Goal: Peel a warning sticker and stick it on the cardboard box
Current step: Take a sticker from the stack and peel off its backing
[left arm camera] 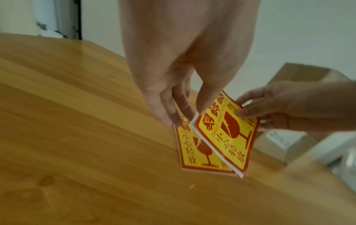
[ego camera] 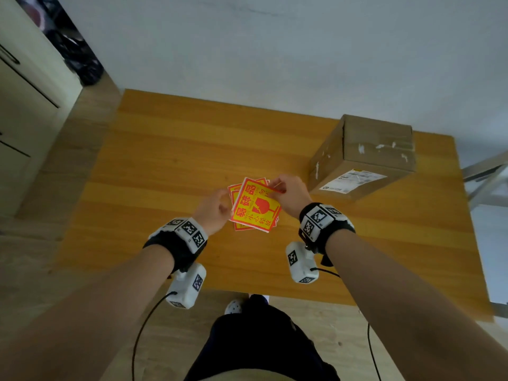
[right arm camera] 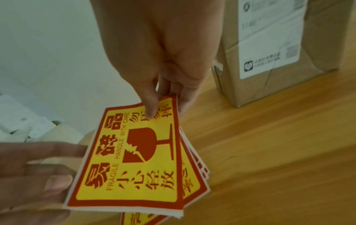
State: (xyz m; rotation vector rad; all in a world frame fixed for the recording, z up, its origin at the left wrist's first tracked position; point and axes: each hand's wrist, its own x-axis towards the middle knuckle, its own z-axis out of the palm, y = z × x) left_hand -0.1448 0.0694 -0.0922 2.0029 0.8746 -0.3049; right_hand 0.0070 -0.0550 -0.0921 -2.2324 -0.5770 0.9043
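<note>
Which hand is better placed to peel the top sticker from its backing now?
Probably the right hand: it already pinches the far corner of the top sticker, lifted off the stack. The left hand steadies the opposite edge.

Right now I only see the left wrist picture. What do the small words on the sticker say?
Observer: In the right wrist view the sticker reads FRAGILE HANDLE WITH CARE.
Operator: Are there more underneath?
Observer: Yes. The right wrist view shows several more fanned out in a pile beneath it.
Operator: Is one stuck on top of the box already?
Observer: No. In the head view the top of the box bears only white scraps.
</note>
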